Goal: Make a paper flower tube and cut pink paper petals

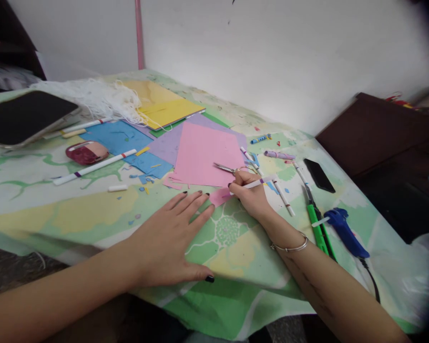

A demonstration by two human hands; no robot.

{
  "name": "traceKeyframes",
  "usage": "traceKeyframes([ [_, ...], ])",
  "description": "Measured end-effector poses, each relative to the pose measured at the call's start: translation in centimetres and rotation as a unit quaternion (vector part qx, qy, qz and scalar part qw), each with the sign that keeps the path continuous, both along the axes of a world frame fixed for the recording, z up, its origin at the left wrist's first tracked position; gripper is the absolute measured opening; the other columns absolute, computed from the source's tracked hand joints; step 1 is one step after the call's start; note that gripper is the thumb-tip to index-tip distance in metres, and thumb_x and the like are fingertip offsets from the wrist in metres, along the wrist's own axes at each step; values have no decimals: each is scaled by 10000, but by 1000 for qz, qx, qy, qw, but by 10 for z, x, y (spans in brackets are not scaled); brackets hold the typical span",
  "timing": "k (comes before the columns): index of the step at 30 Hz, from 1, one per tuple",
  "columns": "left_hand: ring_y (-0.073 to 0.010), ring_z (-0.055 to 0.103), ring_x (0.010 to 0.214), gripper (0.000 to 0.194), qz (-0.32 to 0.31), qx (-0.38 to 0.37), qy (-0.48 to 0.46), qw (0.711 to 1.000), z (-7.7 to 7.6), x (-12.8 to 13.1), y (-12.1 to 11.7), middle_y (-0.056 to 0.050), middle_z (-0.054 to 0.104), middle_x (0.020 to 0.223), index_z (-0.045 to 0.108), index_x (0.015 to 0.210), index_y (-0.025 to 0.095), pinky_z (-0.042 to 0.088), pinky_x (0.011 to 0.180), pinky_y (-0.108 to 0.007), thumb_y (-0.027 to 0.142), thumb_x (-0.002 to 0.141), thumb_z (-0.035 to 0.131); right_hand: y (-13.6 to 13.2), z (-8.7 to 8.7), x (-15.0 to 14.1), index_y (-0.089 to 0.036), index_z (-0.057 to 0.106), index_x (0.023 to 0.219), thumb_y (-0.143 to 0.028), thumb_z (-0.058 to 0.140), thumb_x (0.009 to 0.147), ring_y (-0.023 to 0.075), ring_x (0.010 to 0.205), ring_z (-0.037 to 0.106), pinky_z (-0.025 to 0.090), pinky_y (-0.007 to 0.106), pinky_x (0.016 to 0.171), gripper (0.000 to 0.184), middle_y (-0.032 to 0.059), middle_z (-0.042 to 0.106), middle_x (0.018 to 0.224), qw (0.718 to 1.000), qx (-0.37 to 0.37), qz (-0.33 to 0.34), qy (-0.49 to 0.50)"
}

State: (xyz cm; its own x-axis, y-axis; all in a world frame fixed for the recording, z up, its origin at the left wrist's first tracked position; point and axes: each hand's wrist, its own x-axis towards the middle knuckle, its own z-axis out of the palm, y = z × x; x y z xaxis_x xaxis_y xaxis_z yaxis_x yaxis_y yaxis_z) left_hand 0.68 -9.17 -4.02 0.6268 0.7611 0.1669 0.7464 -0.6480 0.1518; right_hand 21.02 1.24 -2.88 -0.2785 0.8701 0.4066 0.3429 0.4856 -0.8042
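My left hand (168,240) lies flat on the patterned tablecloth with its fingers spread. Its fingertips reach the edge of a small pink paper piece (219,196). A white marker with a purple band (255,183) is pinched in my right hand (252,197), its tip down at that pink piece. Just beyond sits a large pink sheet (207,152), and small metal scissors (225,167) rest on it, partly behind my right hand. Below the pink sheet are purple paper (166,143) and blue paper (128,143).
Right of my hand are a green-handled cutting tool (318,224), a blue glue gun (346,233) with its cord, and a black phone (319,175). White yarn (93,97), a yellow pad (171,107), a large dark-screened device (28,116) and a red case (86,151) lie left and back.
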Motion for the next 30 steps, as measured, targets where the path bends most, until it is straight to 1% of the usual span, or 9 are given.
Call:
traceKeyframes([
  [5, -332, 191, 1399, 1026, 1, -2, -3, 1000, 0, 0, 0, -164, 249, 1517, 293, 1447, 146, 108, 1133, -467, 829, 686, 370, 1, -2, 2, -197, 291, 477, -57, 523, 617, 97, 501, 278, 226, 274, 493, 305, -67, 276, 484, 1000, -20, -7, 11],
  [10, -341, 194, 1396, 1031, -1, -7, 0, 1000, 1, 0, 1, -177, 249, 1513, 299, 1445, 131, 109, 1129, -479, 826, 688, 376, -1, -1, 1, -197, 304, 470, -70, 547, 633, 103, 523, 300, 255, 275, 514, 319, -62, 302, 480, 1000, -13, -20, -4],
  [15, -336, 187, 1399, 1026, 0, -6, -5, 1000, 0, 0, 0, -171, 246, 1516, 296, 1446, 140, 112, 1131, -480, 826, 688, 378, -1, -1, 0, -200, 323, 472, -97, 553, 651, 97, 504, 299, 250, 269, 498, 309, -66, 317, 470, 1000, -22, -11, -6],
  [23, -339, 196, 1396, 1028, 0, -9, -14, 1000, 1, -1, 0, -168, 246, 1516, 292, 1446, 142, 110, 1133, -475, 822, 682, 395, -1, 0, -1, -204, 304, 472, -86, 542, 644, 95, 488, 289, 237, 272, 482, 316, -68, 312, 465, 1000, -18, -2, -10],
  [30, -339, 194, 1397, 1024, 1, -11, -2, 1000, 2, 0, 0, -175, 249, 1514, 292, 1446, 135, 101, 1134, -467, 813, 687, 401, -2, 0, 0, -203, 294, 471, -81, 543, 636, 94, 483, 291, 235, 271, 476, 323, -68, 307, 461, 1000, -23, 12, -17],
])
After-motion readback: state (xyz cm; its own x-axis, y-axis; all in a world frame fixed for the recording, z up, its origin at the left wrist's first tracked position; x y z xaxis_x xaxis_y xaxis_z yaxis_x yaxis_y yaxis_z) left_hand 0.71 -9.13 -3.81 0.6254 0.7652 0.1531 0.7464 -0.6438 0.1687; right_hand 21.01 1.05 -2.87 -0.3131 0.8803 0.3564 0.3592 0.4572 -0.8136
